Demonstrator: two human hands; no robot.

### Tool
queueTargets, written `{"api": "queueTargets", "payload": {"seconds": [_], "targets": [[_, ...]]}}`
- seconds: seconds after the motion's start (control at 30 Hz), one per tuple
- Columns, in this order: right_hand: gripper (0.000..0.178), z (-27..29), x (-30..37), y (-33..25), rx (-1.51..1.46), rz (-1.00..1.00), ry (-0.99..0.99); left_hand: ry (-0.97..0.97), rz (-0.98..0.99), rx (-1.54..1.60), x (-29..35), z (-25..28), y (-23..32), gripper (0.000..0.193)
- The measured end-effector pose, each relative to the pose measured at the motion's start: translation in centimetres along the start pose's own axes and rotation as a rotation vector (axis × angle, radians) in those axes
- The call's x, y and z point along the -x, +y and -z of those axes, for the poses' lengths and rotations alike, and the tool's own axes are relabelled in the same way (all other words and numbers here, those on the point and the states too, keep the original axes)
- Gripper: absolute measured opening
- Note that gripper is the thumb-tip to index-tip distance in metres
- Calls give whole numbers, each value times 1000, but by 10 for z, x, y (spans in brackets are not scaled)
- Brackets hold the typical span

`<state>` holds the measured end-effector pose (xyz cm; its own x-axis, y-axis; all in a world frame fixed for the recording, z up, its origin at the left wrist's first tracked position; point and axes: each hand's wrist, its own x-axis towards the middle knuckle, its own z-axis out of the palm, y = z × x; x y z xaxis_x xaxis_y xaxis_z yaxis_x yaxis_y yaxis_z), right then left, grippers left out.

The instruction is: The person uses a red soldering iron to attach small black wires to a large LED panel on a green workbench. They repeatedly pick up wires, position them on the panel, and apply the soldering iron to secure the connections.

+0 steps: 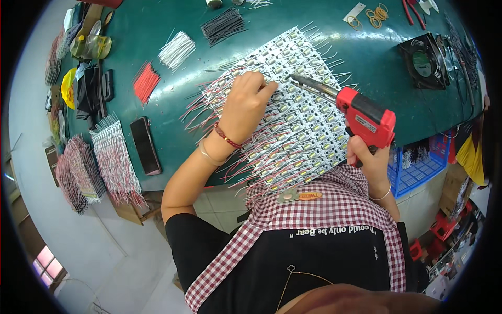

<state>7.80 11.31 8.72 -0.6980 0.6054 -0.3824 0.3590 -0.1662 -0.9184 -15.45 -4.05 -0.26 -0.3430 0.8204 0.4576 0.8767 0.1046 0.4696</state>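
A white panel of small circuit boards (pixel 314 133) with yellowish components lies at a slant on the green table, its near edge by my checked apron. Red and white wires stick out along its left side, dark and pale ones along its far right side. My right hand (pixel 372 163) grips a red and black soldering gun (pixel 366 118) by its handle. The gun's tip points left, close to the panel's upper middle. Just left of that tip, my left hand (pixel 246 99) rests over the panel with fingers curled and pinched; whatever they hold is hidden.
Bundles of red wires (pixel 146 83), white wires (pixel 177 51) and black wires (pixel 224 26) lie beyond my left hand. A phone (pixel 145 145) and wired panels (pixel 116 157) are at left. A black fan (pixel 422 62) stands right; a blue crate (pixel 418 170) sits below the table edge.
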Motion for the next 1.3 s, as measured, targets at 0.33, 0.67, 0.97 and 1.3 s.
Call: {"api": "queueTargets", "payload": {"seconds": [0.33,0.67,0.97,1.3], "targets": [[18,-11,-9,3,110,12,-24,5,-10,-44,-2,0,2,24],[11,-16,-6,3,120,48,33,18,37,-24,1,-3,3,23],[15,-13,-7,5,143,91,-2,51,15,-24,0,-3,5,24],[24,-7,-9,15,188,42,-17,58,16,-36,1,-7,4,22]]}}
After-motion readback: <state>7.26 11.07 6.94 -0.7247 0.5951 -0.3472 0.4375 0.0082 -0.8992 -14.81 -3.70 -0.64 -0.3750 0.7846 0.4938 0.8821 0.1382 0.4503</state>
